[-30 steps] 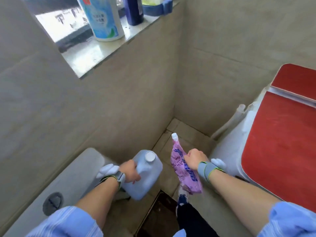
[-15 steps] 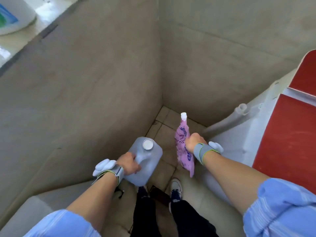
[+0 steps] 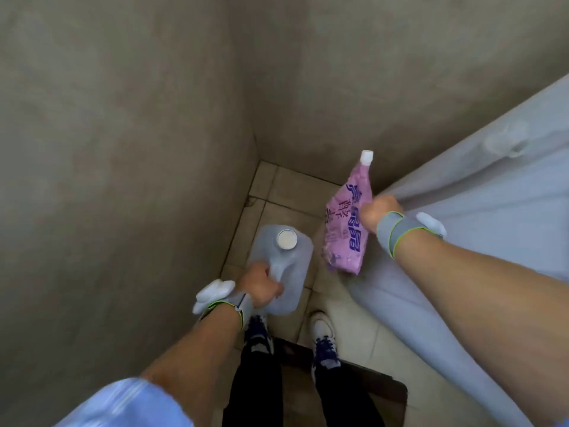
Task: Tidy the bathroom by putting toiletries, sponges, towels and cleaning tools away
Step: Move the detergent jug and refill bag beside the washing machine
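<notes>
Our left hand (image 3: 261,285) curls round the handle (image 3: 276,270) of the clear jug (image 3: 284,266), cap (image 3: 287,239) up, low at six o'clock over the floor tiles (image 3: 286,186); touching them or not, we can't tell. Our right hand (image 3: 380,211) squeezes the pink pouch (image 3: 348,229) mid-body at two o'clock, long axis six to twelve, spout (image 3: 367,157) up. Left looks nearer the floor. The white appliance (image 3: 492,211) at three is cut off

The pink pouch (image 3: 348,229) carried large dark blue Chinese characters running along its face, with a column of smaller ones beside them. All were too blurred to read with any certainty.
</notes>
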{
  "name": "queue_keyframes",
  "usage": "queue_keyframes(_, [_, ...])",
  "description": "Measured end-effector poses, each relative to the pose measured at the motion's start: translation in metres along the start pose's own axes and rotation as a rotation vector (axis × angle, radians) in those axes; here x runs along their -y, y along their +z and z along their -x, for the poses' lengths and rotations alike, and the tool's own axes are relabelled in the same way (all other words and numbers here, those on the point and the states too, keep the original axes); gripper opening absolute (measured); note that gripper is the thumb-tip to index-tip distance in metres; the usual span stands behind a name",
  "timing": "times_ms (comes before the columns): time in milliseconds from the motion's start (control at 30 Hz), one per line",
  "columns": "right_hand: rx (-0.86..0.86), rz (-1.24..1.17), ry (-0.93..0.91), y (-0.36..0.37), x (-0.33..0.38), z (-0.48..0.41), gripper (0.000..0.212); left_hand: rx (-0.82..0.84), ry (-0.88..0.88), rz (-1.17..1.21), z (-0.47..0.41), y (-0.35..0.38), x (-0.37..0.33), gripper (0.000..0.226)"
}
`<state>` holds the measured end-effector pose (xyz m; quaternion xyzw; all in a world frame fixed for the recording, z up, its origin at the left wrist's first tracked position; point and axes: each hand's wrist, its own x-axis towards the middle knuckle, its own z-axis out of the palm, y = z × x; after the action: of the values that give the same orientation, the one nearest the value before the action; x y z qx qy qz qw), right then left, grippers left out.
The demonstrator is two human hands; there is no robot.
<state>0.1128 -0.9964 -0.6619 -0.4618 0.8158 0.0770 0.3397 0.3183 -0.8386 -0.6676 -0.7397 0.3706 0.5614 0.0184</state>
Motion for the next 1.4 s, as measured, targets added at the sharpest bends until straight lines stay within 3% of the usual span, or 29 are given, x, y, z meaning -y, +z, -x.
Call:
queue_keyframes(167, [-0.017,0.106,-0.050,-0.009,0.015,-0.041,0.037,-0.036,0.023,0.055,-0.038,0.016,-0.013,0.013])
queue_keyframes(267, [0.009,0.383,-0.146,0.006,0.027,-0.065,0.038,-0.019,0.042,0.013,-0.083,0.027,-0.010,0.026])
queue_keyframes(400, [0.113,0.931,-0.283,0.050,0.011,-0.114,0.035,0.034,0.033,0.002,-0.138,0.061,0.007,0.012])
queue_keyframes(533, [0.123,1.057,-0.361,0.058,0.016,-0.142,0.035,0.042,0.045,0.047,-0.163,0.068,0.008,0.009])
queue_keyframes(700, [0.150,1.149,-0.339,0.073,0.004,-0.178,0.039,0.119,0.053,0.092,-0.187,0.083,0.003,0.049])
queue_keyframes(767, [0.148,1.094,-0.364,0.078,-0.003,-0.184,0.037,0.110,0.045,0.110,-0.190,0.085,0.000,0.054])
queue_keyframes(867, [0.243,0.996,-0.167,0.088,-0.005,-0.198,0.037,0.088,0.086,0.084,-0.213,0.090,0.000,0.027])
queue_keyframes(967, [0.352,1.048,-0.313,0.111,-0.001,-0.215,0.037,0.085,0.085,0.021,-0.232,0.094,0.013,0.014])
queue_keyframes(1033, [0.220,0.668,-0.148,0.123,-0.007,-0.212,0.033,0.075,0.069,0.002,-0.243,0.092,0.022,0.015])
queue_keyframes(1200, [0.196,0.494,-0.106,0.127,-0.020,-0.208,0.035,0.071,0.048,0.026,-0.252,0.083,0.039,0.019])
queue_keyframes(1233, [0.205,0.306,-0.115,0.129,-0.026,-0.206,0.036,0.070,0.038,0.027,-0.252,0.082,0.043,0.020])
queue_keyframes(1300, [0.216,-0.095,0.100,0.124,-0.028,-0.209,0.030,0.076,0.032,0.027,-0.250,0.078,0.048,0.026])
queue_keyframes(1367, [0.214,-0.176,0.116,0.130,-0.032,-0.210,0.009,0.086,0.016,0.056,-0.247,0.078,0.053,0.028])
queue_keyframes(1400, [0.209,-0.157,0.108,0.131,-0.027,-0.212,0.013,0.078,0.019,0.067,-0.248,0.072,0.053,0.028])
